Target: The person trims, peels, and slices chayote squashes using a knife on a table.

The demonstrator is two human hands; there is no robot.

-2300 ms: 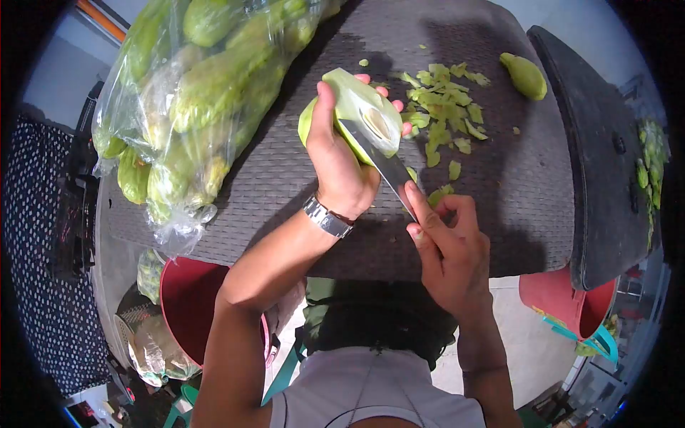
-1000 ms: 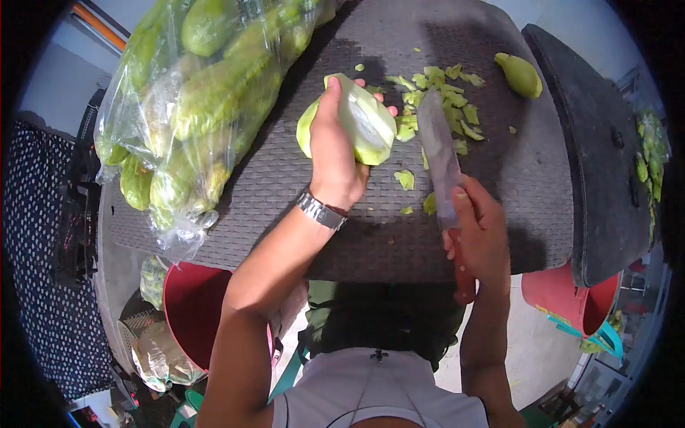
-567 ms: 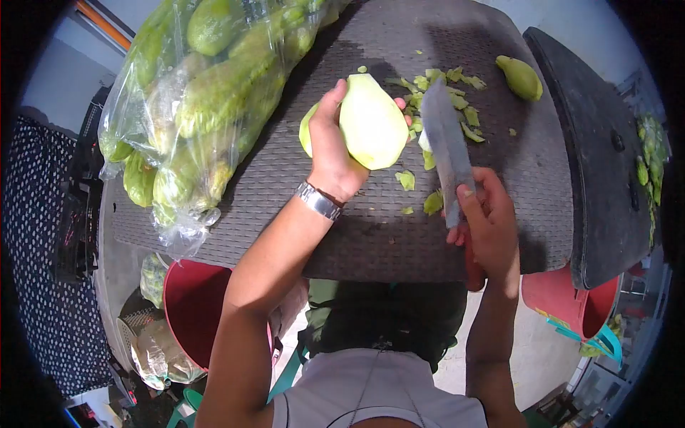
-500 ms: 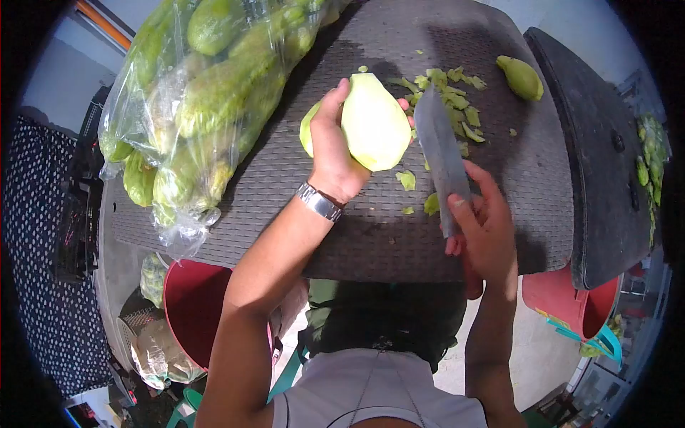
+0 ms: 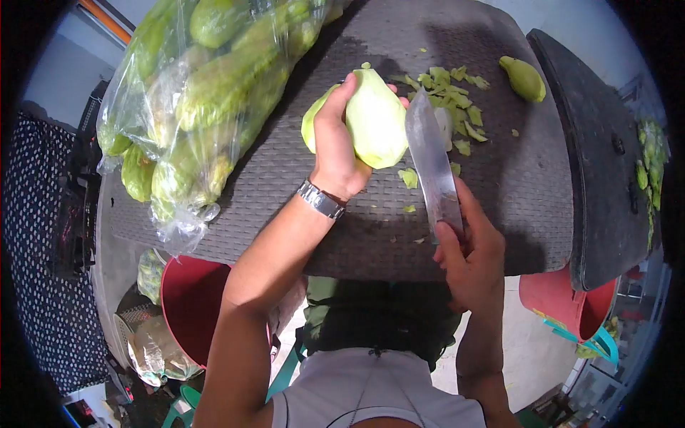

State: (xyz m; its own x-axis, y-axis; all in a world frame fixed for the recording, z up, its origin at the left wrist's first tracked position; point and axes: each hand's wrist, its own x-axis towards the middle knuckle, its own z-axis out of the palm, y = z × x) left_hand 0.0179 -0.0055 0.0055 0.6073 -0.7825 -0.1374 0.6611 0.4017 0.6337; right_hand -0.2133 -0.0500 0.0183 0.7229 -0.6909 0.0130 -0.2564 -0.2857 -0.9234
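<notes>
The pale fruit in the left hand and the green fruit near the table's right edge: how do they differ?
The pale fruit is whitish green; the green fruit is darker. The left hand grips the pale fruit, while the green fruit lies on the table. Both taper toward one end.

A bag of chayotes (image 5: 235, 93) lies far left on the table (image 5: 385, 239), peelings (image 5: 452, 93) right of centre, and 1 loose chayote (image 5: 526, 80) farther right. Between bag and peelings, the left hand (image 5: 335, 139) has a held chayote (image 5: 378, 121), the knife (image 5: 432, 153) in the right hand (image 5: 474, 253) just right of it. 2 buckets (image 5: 191, 307) stand below, near left and near right.
</notes>
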